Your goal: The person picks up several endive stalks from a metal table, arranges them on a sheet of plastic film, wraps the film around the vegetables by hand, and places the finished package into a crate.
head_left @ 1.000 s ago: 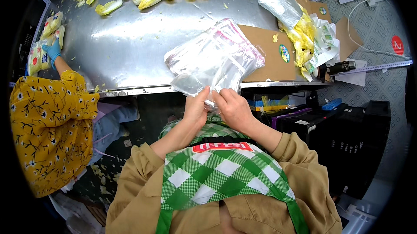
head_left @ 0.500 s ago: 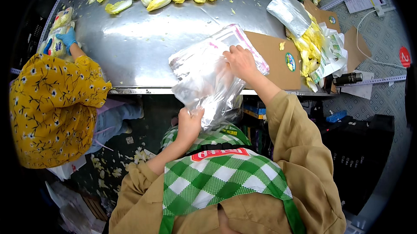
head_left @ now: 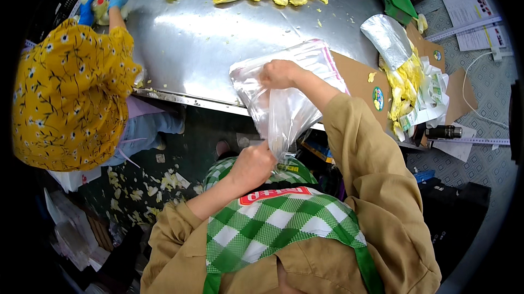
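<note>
The steel worktop (head_left: 180, 43) carried a stack of clear plastic bags (head_left: 323, 58) at its near edge. A crumpled clear bag (head_left: 289, 113) stretched lengthwise over that edge. The right hand (head_left: 279, 74), farther out, curled over the stack, its grip unclear; the left hand (head_left: 254, 163), short of the edge, gripped the bag's gathered lower end.
</note>
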### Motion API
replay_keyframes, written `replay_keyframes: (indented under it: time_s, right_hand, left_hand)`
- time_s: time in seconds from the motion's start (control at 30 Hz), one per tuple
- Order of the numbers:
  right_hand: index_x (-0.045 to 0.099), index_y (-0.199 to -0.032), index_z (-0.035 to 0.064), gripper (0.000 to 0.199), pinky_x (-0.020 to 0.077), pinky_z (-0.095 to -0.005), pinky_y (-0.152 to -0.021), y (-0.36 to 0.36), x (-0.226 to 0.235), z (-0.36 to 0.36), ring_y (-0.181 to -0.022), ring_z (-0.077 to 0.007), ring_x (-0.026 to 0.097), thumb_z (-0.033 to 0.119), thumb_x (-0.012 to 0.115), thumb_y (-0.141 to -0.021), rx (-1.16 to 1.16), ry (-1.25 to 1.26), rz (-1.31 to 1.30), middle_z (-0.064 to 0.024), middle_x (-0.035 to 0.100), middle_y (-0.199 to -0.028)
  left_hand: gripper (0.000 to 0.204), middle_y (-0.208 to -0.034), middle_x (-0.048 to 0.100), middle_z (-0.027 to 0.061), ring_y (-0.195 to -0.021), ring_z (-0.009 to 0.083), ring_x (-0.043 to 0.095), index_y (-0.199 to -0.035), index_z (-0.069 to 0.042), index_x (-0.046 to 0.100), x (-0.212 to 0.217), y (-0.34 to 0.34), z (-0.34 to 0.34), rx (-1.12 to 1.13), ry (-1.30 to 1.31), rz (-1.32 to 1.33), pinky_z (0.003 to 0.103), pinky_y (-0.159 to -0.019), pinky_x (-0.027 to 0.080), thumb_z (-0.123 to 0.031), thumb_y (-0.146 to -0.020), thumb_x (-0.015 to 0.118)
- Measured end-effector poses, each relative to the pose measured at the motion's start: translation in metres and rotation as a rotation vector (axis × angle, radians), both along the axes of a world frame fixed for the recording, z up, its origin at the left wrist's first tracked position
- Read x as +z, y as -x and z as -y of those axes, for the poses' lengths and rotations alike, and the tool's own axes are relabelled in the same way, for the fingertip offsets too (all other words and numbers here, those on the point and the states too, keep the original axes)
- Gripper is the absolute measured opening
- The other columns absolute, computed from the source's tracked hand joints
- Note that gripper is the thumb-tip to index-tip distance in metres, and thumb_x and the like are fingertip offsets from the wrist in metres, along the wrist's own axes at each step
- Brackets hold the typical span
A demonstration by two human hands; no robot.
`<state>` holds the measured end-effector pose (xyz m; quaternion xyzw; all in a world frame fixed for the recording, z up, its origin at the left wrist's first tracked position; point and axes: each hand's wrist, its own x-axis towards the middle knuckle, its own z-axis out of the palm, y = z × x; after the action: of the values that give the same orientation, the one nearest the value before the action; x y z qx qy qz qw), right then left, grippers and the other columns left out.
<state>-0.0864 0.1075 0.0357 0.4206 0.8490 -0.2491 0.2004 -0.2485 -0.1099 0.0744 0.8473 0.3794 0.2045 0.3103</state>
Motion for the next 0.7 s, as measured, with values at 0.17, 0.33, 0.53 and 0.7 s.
replay_keyframes:
  time_s: [0.17, 0.33, 0.53, 0.7]
  right_hand:
    - [0.072, -0.105, 0.0148, 0.03, 0.05, -0.0416, -0.089, -0.007, -0.016, -0.016, -0.102, -0.032, 0.064, 0.038, 0.059, -0.09, 0.021, 0.053, -0.046, -0.0118, 0.07, -0.106]
    - [0.072, -0.104, 0.0123, 0.028, 0.0503, -0.0413, -0.087, -0.024, -0.056, -0.026, -0.1, -0.0344, 0.064, 0.032, 0.059, -0.089, -0.054, -0.039, -0.191, -0.0144, 0.068, -0.103]
    - [0.068, -0.116, 0.012, 0.035, 0.0486, -0.042, -0.094, -0.05, -0.05, -0.024, -0.107, -0.0356, 0.062, 0.029, 0.062, -0.086, -0.114, 0.085, -0.269, -0.018, 0.067, -0.111]
    - [0.067, -0.111, 0.0118, 0.031, 0.0471, -0.0421, -0.093, -0.097, -0.023, 0.0, -0.111, -0.0301, 0.057, 0.027, 0.065, -0.084, -0.055, -0.319, -0.31, -0.0126, 0.064, -0.104]
  left_hand:
    - [0.015, -0.085, 0.061, 0.0172, -0.069, 0.0366, 0.065, -0.086, 0.004, 0.064, 0.016, 0.02, 0.01, 0.094, 0.0, 0.143, 0.044, -0.063, 0.055, -0.002, -0.072, 0.064]
    - [0.018, -0.094, 0.07, 0.0184, -0.078, 0.0311, 0.07, -0.096, 0.004, 0.068, 0.052, 0.08, 0.038, 0.45, 0.178, 0.281, 0.036, -0.071, 0.055, -0.009, -0.085, 0.065]
    - [0.03, -0.086, 0.069, 0.0128, -0.076, 0.0239, 0.066, -0.091, 0.006, 0.066, 0.061, 0.185, 0.089, 0.673, 0.201, 0.372, 0.034, -0.07, 0.053, -0.024, -0.092, 0.064]
    - [0.025, -0.096, 0.069, 0.0134, -0.083, 0.0235, 0.066, -0.097, 0.006, 0.064, 0.045, 0.256, 0.123, 0.95, 0.042, 0.279, 0.037, -0.071, 0.053, -0.018, -0.092, 0.064]
